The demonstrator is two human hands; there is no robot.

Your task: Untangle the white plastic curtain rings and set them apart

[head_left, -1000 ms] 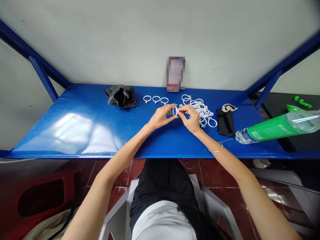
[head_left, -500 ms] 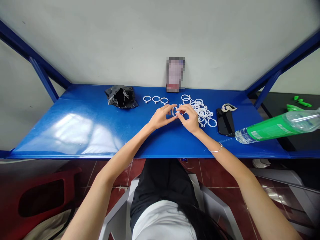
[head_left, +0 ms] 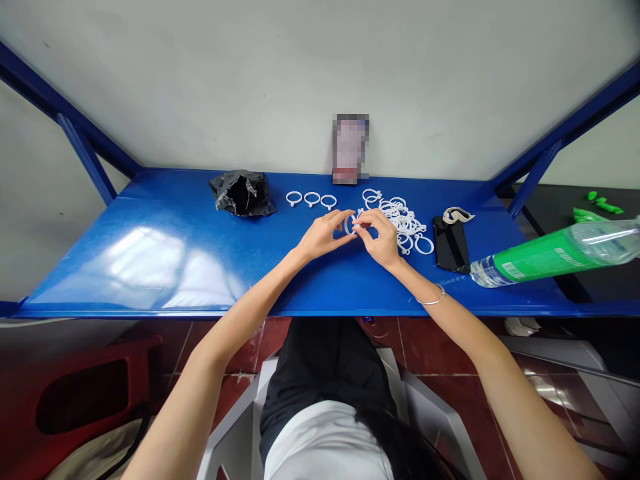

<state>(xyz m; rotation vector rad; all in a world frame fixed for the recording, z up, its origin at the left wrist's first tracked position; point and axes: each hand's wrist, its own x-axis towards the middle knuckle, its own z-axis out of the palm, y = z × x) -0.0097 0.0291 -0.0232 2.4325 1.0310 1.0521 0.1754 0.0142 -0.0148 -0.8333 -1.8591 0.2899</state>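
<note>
A white curtain ring (head_left: 347, 225) with a small eyelet is held on edge between my two hands, just above the blue table. My left hand (head_left: 320, 236) grips its left side, thumb below and fingers above. On the other side, the fingertips of my right hand (head_left: 382, 241) pinch the ring near its eyelet, covering that part. A loose pile of several similar white rings (head_left: 400, 219) lies directly beyond and right of my right hand. Three more rings (head_left: 312, 204) lie in a row behind my left hand, eyelets toward me.
A crumpled black plastic bag (head_left: 240, 193) sits open at the back left of the blue table (head_left: 280, 287). A blurred upright phone-like object (head_left: 351, 150) leans on the wall. At right are a black phone (head_left: 451, 245), a whitish strap (head_left: 457, 215) and a green-labelled bottle (head_left: 545, 257).
Both hands stay in the same place. My right fingertips have shifted slightly on the ring, and the ring has turned a little between them.
</note>
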